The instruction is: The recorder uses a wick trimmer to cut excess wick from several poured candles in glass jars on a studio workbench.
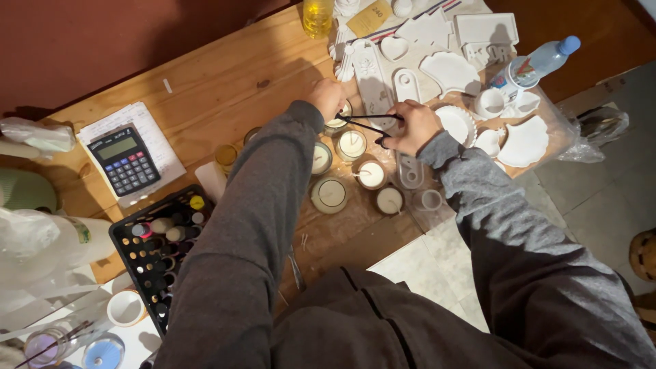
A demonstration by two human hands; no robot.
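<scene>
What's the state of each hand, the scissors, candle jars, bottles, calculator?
Left hand: gripping the far candle jar.
Right hand: fingers through the scissors' handles.
Scissors: open, blades over the far jar.
Candle jars: upright, filled with pale wax.
Plastic water bottle: lying on its side, cap on.
Yellow bottle: upright.
Calculator: flat on papers; display unreadable.

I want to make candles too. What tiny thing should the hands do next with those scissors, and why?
Probably snip the wick. The right hand holds black scissors with the blades open and pointed at the candle under the left hand, which seems to steady it. Whether the wick sits between the blades is too small to tell, so easing the blades in first may be needed.
</scene>
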